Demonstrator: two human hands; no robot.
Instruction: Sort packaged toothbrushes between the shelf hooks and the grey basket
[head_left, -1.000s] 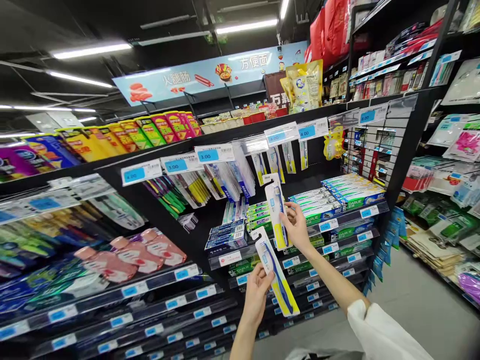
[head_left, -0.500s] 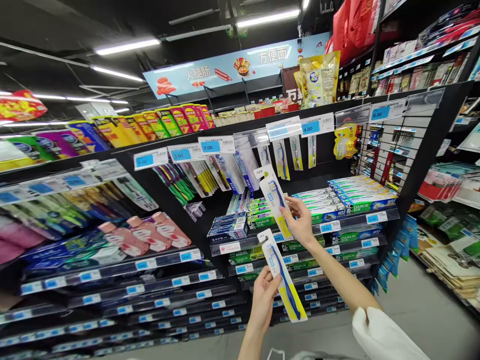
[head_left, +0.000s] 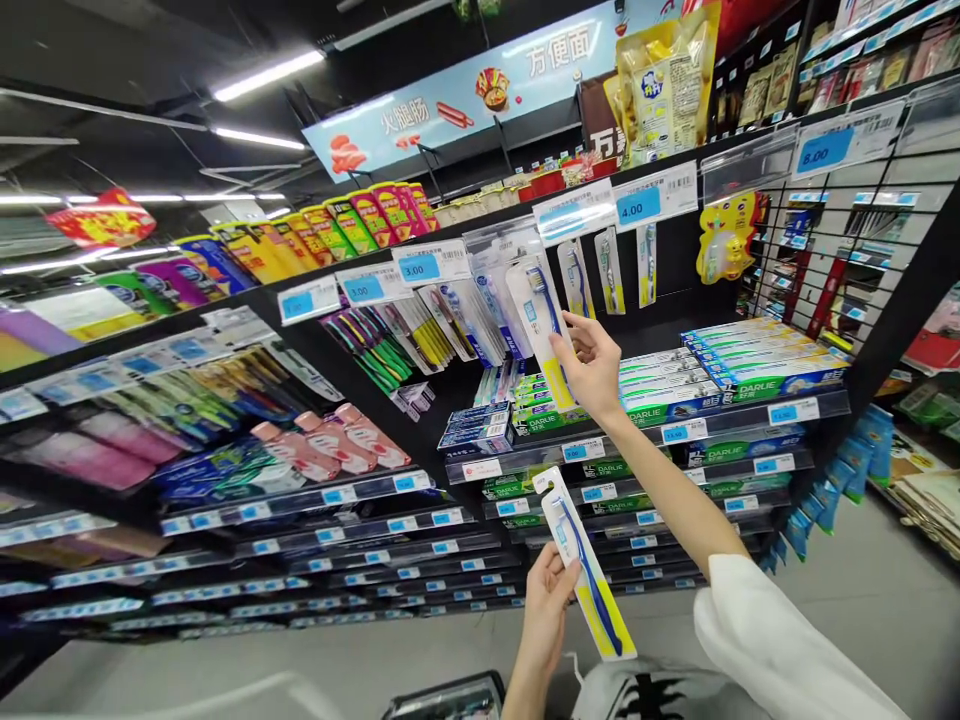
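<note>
Broadly, a black shelf (head_left: 652, 325) stood ahead, bearing toothpaste boxes (head_left: 664, 385). In front of those boxes, the right hand (head_left: 592, 370) gripped one packaged toothbrush (head_left: 540, 330) by its right edge, the pack lying mostly left of the fingers. Lower than the boxes, the left hand (head_left: 550, 595) pinched another toothbrush pack (head_left: 592, 572), which slanted down to the right of its fingers.

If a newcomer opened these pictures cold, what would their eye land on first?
Probably the upper white-and-yellow pack with a blue toothbrush, near mid-picture in the right hand, and the lower white-and-yellow pack with a blue toothbrush, beneath it in the left hand. Next might come the large shiny gold bag at upper right and the long pale-blue sign slanting across the top background.
</note>
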